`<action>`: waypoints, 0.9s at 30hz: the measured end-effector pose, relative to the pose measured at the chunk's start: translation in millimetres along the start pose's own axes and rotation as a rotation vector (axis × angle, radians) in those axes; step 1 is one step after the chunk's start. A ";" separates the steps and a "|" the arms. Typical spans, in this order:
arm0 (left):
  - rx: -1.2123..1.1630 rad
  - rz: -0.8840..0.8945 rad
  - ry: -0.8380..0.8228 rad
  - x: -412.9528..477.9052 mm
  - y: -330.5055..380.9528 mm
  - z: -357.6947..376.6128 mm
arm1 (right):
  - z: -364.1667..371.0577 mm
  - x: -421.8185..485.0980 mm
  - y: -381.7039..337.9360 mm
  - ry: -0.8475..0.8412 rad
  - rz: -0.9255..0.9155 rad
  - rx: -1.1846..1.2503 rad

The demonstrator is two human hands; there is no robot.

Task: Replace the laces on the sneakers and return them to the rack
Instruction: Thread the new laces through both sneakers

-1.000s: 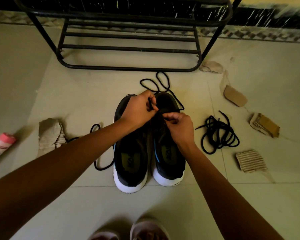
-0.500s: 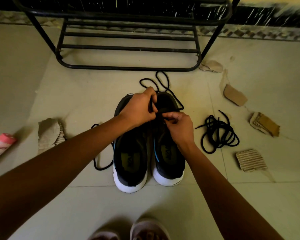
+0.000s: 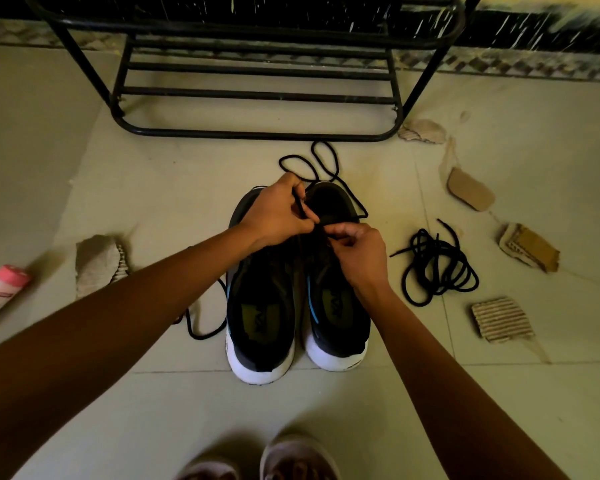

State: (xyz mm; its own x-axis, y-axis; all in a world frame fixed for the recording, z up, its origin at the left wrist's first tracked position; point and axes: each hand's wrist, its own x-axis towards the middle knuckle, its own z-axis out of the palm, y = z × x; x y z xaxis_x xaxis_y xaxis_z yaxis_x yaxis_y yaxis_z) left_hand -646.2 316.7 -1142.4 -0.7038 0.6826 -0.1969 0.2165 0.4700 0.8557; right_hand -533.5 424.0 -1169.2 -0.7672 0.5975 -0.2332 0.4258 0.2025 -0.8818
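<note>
Left hand has crept slightly toward the toes since a second ago, and the right hand has barely budged. Both pinch the black lace over the right-hand sneaker. It sits on the floor touching its twin, toes toward the rack. A loose lace bundle lies just right, with a cardboard scrap nearby.

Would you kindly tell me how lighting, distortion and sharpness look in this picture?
Head view: dim yellowish light, so the black lace barely separates from the black white-soled sneakers beneath the left hand and right hand; head view: wide-angle distortion bows the black metal rack; head view: the dark wall band at the top is streaked, the pale footwear at the bottom edge soft.
</note>
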 end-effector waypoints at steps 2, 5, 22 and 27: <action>0.022 -0.007 0.033 0.7 -2.7 1.9 | 0.4 0.9 0.7 0.008 0.000 -0.002; 0.036 0.012 0.085 0.9 -3.4 3.6 | 0.9 1.3 0.6 0.008 -0.005 -0.005; 0.253 0.005 0.111 -19.0 7.0 10.4 | 2.1 8.0 0.1 -0.058 -0.152 -0.395; 0.410 -0.066 -0.079 -36.0 26.3 2.8 | -11.7 6.2 5.8 -0.181 -0.210 -0.308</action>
State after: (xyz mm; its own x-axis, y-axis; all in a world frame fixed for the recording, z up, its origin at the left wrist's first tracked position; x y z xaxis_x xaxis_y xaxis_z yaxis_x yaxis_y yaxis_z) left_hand -613.3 306.0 -1114.1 -0.6748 0.6766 -0.2948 0.4348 0.6873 0.5819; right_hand -530.1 437.9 -1171.1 -0.9127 0.3785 -0.1539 0.3540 0.5445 -0.7604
